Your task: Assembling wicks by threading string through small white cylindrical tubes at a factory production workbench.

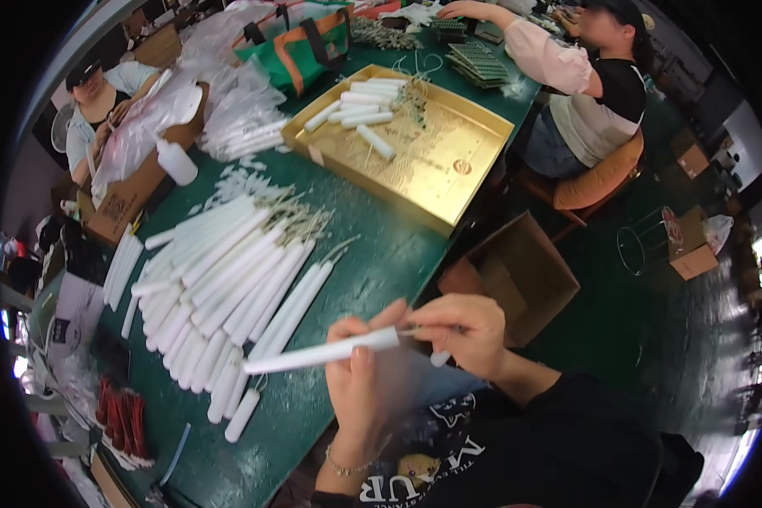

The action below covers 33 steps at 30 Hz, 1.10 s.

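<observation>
My left hand (353,398) is wrapped round a long white candle-shaped tube (313,356), held nearly level above the table's near edge. At the tube's right end, my right hand (468,332) pinches a thin wire or wick coming out of it. A small white piece (439,359) shows under the right fingers; whether it is held in the palm, I cannot tell. To the left lies a big fanned pile of similar white tubes (220,279), thin wires trailing from their far ends. One shorter white tube (243,415) lies at the pile's near side.
Beyond the pile stands a gold tray (474,157) with several short white tubes. Small white pieces (237,182) lie scattered next to a white bottle (177,162). An open cardboard box (525,279) sits below the table's right edge. Two other people sit at the far left and far right.
</observation>
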{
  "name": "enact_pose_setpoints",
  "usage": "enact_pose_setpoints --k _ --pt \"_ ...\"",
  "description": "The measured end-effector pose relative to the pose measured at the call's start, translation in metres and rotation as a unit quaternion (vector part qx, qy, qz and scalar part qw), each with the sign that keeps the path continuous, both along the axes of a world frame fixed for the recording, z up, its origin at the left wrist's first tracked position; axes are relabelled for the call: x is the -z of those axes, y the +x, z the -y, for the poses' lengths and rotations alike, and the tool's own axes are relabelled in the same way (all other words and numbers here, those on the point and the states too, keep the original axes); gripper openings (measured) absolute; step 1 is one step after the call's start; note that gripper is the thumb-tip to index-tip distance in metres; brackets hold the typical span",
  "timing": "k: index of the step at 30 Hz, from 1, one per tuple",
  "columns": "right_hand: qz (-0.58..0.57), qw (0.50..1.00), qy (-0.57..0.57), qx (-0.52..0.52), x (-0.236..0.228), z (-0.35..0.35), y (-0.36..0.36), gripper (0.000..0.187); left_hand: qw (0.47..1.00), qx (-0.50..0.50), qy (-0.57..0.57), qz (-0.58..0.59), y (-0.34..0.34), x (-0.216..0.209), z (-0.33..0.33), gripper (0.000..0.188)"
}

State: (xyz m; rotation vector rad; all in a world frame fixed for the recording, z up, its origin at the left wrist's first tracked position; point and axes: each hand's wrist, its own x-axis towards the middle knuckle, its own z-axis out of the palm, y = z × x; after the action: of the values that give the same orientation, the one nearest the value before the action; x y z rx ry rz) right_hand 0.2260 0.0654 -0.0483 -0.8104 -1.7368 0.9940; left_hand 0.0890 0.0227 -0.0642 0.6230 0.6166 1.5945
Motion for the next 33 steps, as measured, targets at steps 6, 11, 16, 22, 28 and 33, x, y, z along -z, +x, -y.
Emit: enact_pose_setpoints --k 6,11,16,22,28,33 --pt "-0.061 0.997 -0.007 0.047 0.002 0.006 -0.015 0.011 0.999 -0.001 0.012 0.051 -0.006 -0.002 0.005 0.027" --pt "-0.076 0.996 -0.040 0.040 -0.004 0.015 -0.028 0.009 0.996 -0.031 0.031 0.074 -0.018 -0.005 0.006 0.024" --pt "-0.033 0.996 -0.081 0.022 -0.006 0.018 -0.036 0.008 0.997 -0.073 0.031 0.025 -0.024 -0.001 0.011 0.027" --pt "0.029 0.985 -0.171 0.018 -0.008 0.018 -0.033 0.011 0.998 -0.048 0.009 0.035 -0.031 0.002 0.013 0.022" --pt "0.054 0.977 -0.204 0.019 -0.003 0.012 -0.033 0.009 0.999 -0.011 0.027 0.040 -0.036 0.002 0.011 0.017" --pt "0.051 0.969 -0.242 0.015 -0.003 0.010 -0.035 0.009 1.000 -0.014 0.015 0.012 -0.035 -0.001 0.009 0.018"
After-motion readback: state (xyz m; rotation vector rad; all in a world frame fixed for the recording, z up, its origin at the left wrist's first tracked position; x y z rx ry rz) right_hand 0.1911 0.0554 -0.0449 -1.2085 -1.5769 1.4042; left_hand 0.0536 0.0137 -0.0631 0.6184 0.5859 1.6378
